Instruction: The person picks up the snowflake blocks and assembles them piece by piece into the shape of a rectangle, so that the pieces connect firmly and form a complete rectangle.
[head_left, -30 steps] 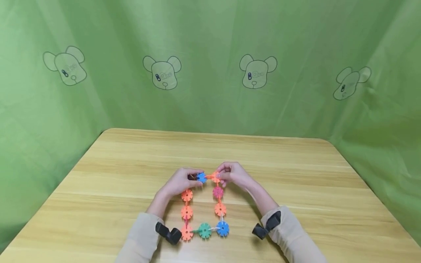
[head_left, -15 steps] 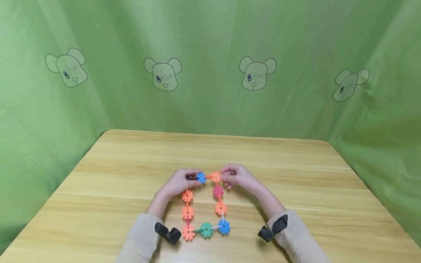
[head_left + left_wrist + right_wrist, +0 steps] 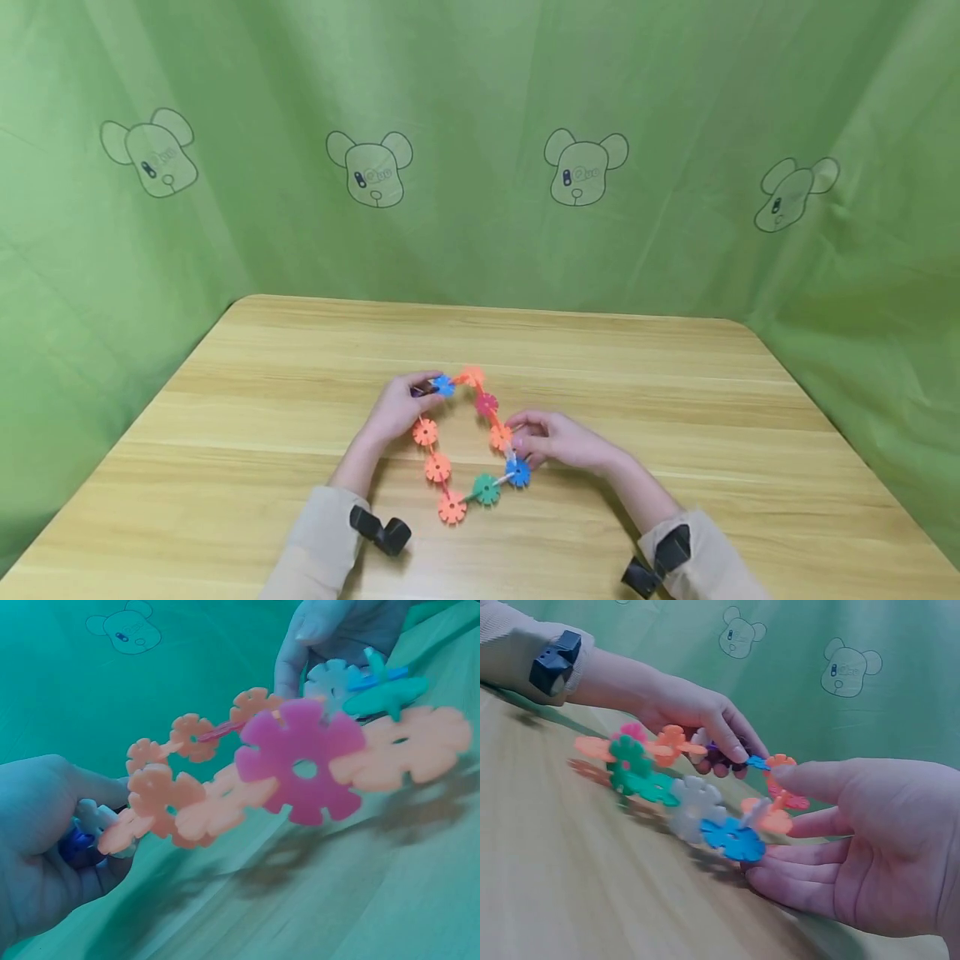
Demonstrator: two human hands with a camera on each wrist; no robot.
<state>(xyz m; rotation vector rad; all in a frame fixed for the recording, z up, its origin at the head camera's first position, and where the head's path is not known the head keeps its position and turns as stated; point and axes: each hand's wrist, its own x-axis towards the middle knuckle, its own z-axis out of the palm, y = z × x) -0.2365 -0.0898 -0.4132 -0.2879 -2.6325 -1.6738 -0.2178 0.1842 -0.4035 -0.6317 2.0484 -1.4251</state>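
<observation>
A ring of interlocking plastic snowflake discs [image 3: 438,468] hangs from my left hand [image 3: 397,408], tilted, with its shadow below it. Left thumb and fingers pinch the ring's far left corner beside a blue disc [image 3: 444,385]; the left wrist view shows a white and a purple disc [image 3: 81,847] in this grip. My right hand [image 3: 566,442] is at the ring's right side, by an orange disc [image 3: 500,437] and a larger blue disc [image 3: 733,840]. Its thumb and fingers are spread apart, fingertips right at the blue disc's edge. A green disc [image 3: 486,490] links along the near side.
The wooden table [image 3: 675,392] spreads out on all sides of the ring. A green curtain [image 3: 480,233] with mouse-head drawings encloses it at the back and sides. Black wrist cameras [image 3: 378,531] sit on both sleeves.
My right hand has left the ring's far right corner and moved nearer along its right side. The ring, with my left hand, has shifted away from me and slightly turned, its near side swinging right.
</observation>
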